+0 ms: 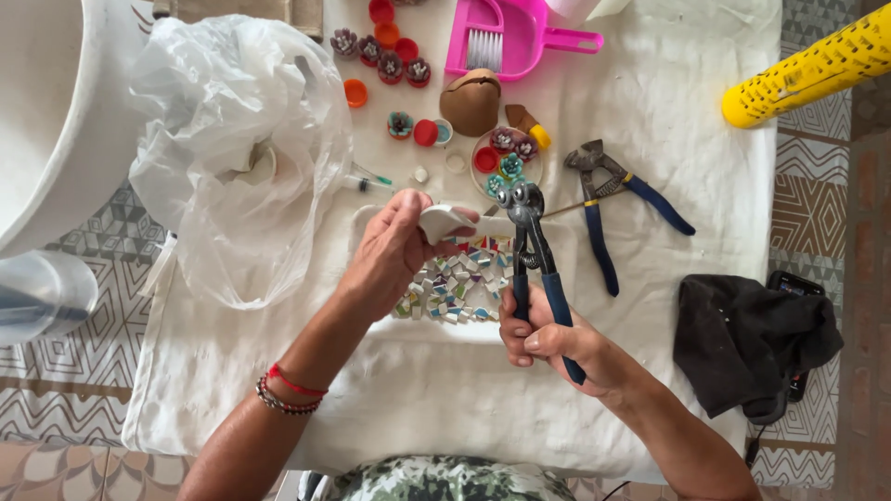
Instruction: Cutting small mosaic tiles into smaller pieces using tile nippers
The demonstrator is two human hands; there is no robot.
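White tile shard (444, 223) pinched in left hand (394, 250), fingers clamped on it, edge fed into the head of blue-handled nippers (534, 250). Right hand (548, 339) squeezed shut around the handles. Just under both hands, pile of small coloured tile bits (455, 278) on the white-clothed tabletop (445, 390). Beyond the right hand, second pair of pliers (608, 199). Further past, pink dustpan (520, 37).

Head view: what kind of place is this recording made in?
Most likely a home craft table for mosaic work. The right hand holds blue-handled tile nippers on a white tile piece held in the left hand, above small cut tile pieces on a white cloth.
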